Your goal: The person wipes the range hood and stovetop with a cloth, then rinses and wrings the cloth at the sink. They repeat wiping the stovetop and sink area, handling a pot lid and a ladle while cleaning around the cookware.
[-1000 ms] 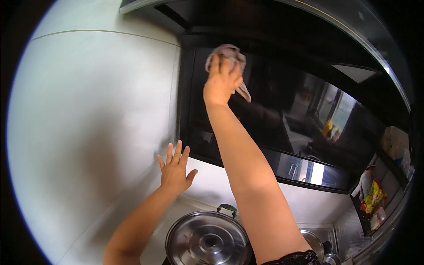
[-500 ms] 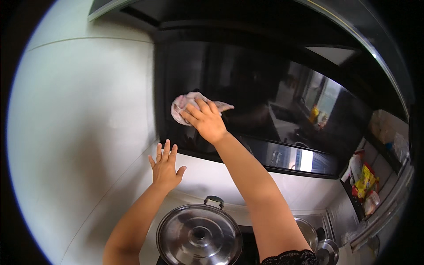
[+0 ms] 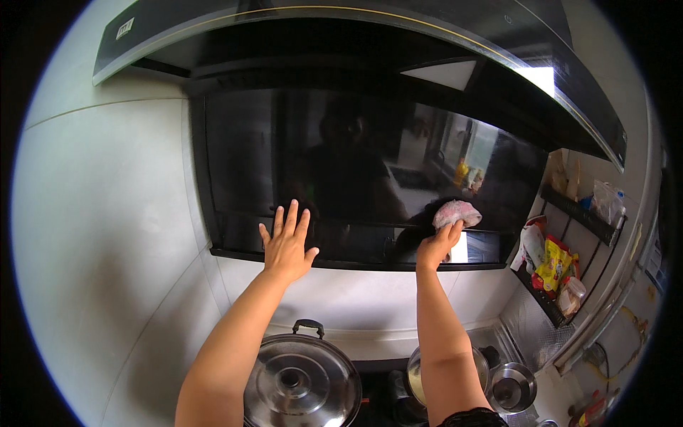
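A glossy black range hood panel (image 3: 245,164) fills the wall ahead. My left hand (image 3: 287,247), fingers spread, is at its lower edge; I cannot tell how firmly it touches. A pink-and-white cloth (image 3: 457,212) is in my right hand (image 3: 437,246), against the lower right part of the panel. The fingers are closed on the cloth, and its underside is hidden. Below my left arm stands a large steel pot (image 3: 302,381) with its lid on.
A second pan (image 3: 414,366) sits partly behind my right forearm, with a small steel pot (image 3: 512,388) beside it. On the right, a black wall rack (image 3: 544,302) holds packets and a jar. The dark upper hood edge (image 3: 341,18) juts out overhead.
My right hand has carried the cloth from the panel's left part to its lower right. My left hand has risen to the panel's lower edge. The view has shifted.
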Demonstrator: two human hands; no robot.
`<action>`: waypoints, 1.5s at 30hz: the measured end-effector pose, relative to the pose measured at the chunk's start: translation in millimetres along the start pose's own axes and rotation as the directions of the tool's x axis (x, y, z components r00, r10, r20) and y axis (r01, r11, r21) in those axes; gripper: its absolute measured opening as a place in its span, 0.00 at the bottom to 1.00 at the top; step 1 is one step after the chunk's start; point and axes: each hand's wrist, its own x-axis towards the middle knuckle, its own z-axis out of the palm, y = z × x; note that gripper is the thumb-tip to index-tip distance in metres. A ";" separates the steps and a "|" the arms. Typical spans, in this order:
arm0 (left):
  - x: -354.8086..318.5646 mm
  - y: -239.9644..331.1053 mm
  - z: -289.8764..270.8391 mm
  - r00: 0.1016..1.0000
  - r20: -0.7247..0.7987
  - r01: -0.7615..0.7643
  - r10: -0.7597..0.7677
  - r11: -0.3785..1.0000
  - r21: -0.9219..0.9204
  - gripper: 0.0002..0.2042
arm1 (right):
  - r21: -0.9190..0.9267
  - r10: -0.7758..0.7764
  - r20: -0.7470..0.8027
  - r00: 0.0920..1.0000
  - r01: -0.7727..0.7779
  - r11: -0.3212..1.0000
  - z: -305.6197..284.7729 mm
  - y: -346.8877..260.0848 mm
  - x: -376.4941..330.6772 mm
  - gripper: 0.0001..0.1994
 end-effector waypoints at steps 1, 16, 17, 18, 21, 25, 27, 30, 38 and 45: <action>3.7 1.8 -0.6 1.000 -0.003 -0.002 0.003 1.000 0.007 0.40 | 0.009 0.057 0.001 0.998 -0.057 0.998 5.7 0.6 -3.7 0.29; -3.9 -7.5 8.4 0.994 -0.112 0.001 0.003 0.999 0.037 0.32 | 0.255 -0.456 0.260 0.851 0.395 0.883 -8.6 -27.3 -72.6 0.20; -9.2 -9.5 6.4 0.994 -0.106 -0.007 0.010 1.000 0.021 0.32 | 0.229 -0.463 0.252 0.850 0.413 0.882 -12.3 4.3 -65.4 0.17; -16.3 -13.1 4.9 0.995 -0.103 -0.012 0.012 1.000 0.006 0.32 | 0.257 -0.355 0.278 0.893 0.287 0.923 -17.9 32.2 -55.6 0.17; -36.1 -28.2 10.3 0.992 -0.120 -0.033 0.030 0.999 -0.024 0.32 | -0.118 -0.120 0.141 0.983 0.137 0.983 -19.1 47.1 -53.6 0.18; -60.8 -51.1 4.0 0.989 -0.147 -0.019 0.013 0.999 -0.037 0.33 | 0.086 -0.182 0.115 0.977 0.172 0.981 24.6 -33.9 -89.1 0.17; -73.8 -67.8 -4.5 0.987 -0.159 0.019 -0.022 1.000 -0.023 0.32 | 0.238 -0.298 0.243 0.923 0.242 0.941 42.7 -93.3 -118.0 0.16; -91.7 -88.6 -4.6 0.981 -0.191 0.030 -0.040 0.998 -0.054 0.33 | 0.343 -0.414 0.394 0.821 0.287 0.895 77.7 -172.8 -173.3 0.14; -118.7 -124.4 -17.2 0.974 -0.208 0.085 -0.091 0.996 -0.036 0.34 | 0.502 -0.802 0.377 0.463 0.626 0.597 87.4 -281.7 -167.7 0.15; -124.3 -133.5 -7.8 0.976 -0.184 0.108 -0.114 0.993 -0.045 0.34 | 0.099 -0.544 0.415 0.729 0.558 0.824 44.1 -161.8 -105.9 0.25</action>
